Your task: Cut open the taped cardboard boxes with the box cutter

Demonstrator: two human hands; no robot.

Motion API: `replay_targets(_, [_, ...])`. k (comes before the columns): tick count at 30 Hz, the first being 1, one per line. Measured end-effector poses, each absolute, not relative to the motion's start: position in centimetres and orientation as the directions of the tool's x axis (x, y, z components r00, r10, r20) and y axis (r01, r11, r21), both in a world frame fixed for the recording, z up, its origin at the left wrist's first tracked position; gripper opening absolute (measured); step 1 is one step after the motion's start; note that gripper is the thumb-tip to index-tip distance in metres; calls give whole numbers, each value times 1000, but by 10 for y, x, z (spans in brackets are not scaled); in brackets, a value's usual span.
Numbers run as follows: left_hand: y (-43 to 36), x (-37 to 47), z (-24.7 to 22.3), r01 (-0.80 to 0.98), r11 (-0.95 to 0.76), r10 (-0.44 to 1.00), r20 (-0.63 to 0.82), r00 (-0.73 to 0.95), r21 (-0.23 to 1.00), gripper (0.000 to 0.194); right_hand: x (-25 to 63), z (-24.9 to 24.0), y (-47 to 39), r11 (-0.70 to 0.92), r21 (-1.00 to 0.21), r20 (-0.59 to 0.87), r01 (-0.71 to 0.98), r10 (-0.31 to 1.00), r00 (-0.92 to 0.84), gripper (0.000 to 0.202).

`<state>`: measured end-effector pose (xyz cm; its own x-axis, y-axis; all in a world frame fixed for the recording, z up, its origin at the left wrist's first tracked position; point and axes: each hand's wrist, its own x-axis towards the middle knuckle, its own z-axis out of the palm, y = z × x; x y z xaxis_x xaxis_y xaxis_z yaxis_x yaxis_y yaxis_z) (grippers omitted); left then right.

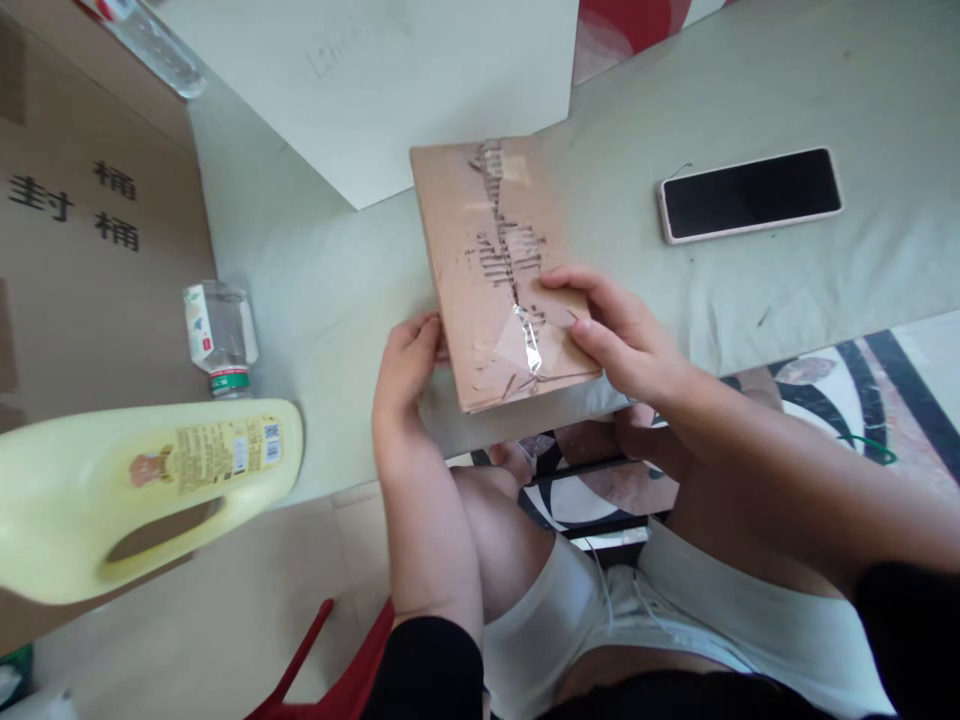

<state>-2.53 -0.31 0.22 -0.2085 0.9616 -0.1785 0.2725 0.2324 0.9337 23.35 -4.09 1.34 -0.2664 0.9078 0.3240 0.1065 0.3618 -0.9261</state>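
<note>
A brown cardboard box, fairly flat, is held at a tilt over the light-green covered surface. Clear tape and rough, torn-looking dark marks run down its visible face along a seam. My left hand is closed at the box's lower left edge, its fingertips partly hidden behind the cardboard. On the other side, my right hand grips the lower right part, with two digits showing on the face and the other fingers out of sight.
A phone lies to the right. Behind the box is a large white panel. On the left are a clear bottle, a yellow jug and a big carton; another clear bottle lies at top left.
</note>
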Motion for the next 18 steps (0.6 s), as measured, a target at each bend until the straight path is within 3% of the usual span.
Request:
replay_targets(4, [-5,-17,16,249,-188,921,258,-290,950,40,230,13,-40,428,-901,371,68,844,-388,49])
replay_targets(7, [-10,-8,25,208,-458,844,496,-205,864,46,228,11,-40,446,-893,362,56,788,-498,49])
replay_targets(11, [-12,-8,26,360,-484,834,545,-87,798,48,230,9,-38,475,-870,344,137,781,-521,50])
replay_targets(14, [-9,-16,19,445,-465,832,550,-75,765,44,234,9,-34,386,-833,251,396,902,-351,47])
replay_targets(18, [-3,-23,11,452,-479,823,564,-66,752,44,239,9,-30,114,-517,65,848,993,-94,50])
